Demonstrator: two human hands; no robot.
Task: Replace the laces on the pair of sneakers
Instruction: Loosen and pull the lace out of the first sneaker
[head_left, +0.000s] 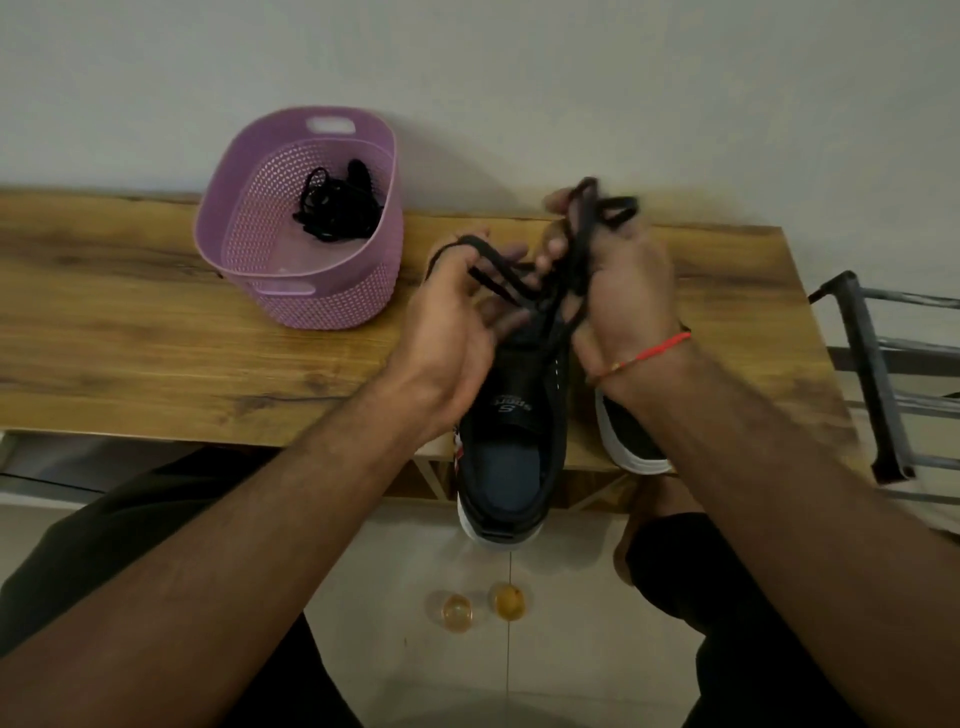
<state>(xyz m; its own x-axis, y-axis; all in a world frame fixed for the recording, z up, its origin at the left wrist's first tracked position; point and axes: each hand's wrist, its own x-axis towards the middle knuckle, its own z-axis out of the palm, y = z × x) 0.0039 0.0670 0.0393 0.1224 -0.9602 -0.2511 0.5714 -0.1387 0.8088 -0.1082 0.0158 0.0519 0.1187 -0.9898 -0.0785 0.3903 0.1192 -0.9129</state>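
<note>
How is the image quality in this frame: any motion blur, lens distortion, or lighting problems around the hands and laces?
Head view: dim, soft indoor light; the right hand and the lace looped above it are smeared by motion blur, the left hand sharper. Wide-angle distortion bows the table edge and stretches the forearms. The basket and the sneaker read clearly; no glare.

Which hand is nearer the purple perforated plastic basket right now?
Left. The left hand grips black lace just right of the purple perforated plastic basket; the right hand, also gripping lace, is farther right, beyond the black sneaker.
</note>
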